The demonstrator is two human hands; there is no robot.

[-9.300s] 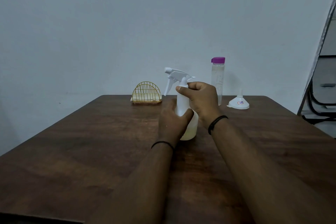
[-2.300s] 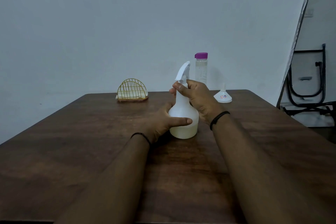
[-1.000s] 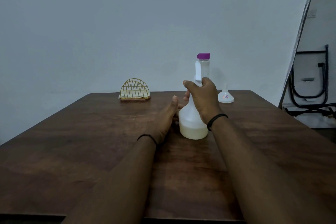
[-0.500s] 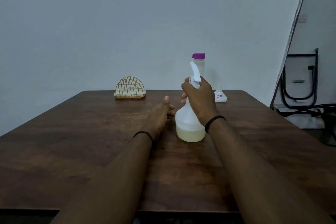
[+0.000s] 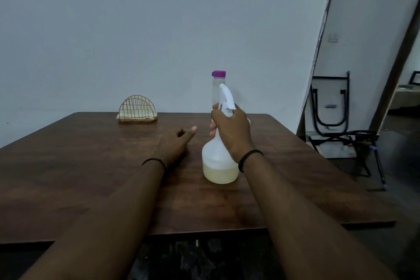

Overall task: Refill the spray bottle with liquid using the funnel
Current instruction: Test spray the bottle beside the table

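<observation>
**Desk:** While the spray bottle (image 5: 219, 161) stood upright on the dark wooden table (image 5: 91, 166), where were the hands?

**Photographer:** The right hand (image 5: 231, 130) gripped the bottle's neck just under the white trigger head (image 5: 226, 100), its fingers (image 5: 213, 126) curled round it. The left hand (image 5: 176, 143) lay just left of the bottle, not touching it, thumb raised and the fingers loosely bent with nothing in them. Each wrist wore a thin black band.

**Desk:** And the contents?

**Photographer:** A pale yellowish liquid filled only the lowest part of the translucent body, which sat near the middle of the table.

**Desk:** What stood behind?

**Photographer:** A clear bottle (image 5: 217, 93) with a purple cap (image 5: 218, 73) rose at the far edge, directly behind the trigger head. A gold wire napkin holder (image 5: 138, 109) sat at the far left edge, well apart from both. The funnel was hidden behind the right hand, save perhaps a white sliver. A folded black metal frame (image 5: 329, 107) leaned against the wall to the right.
</observation>
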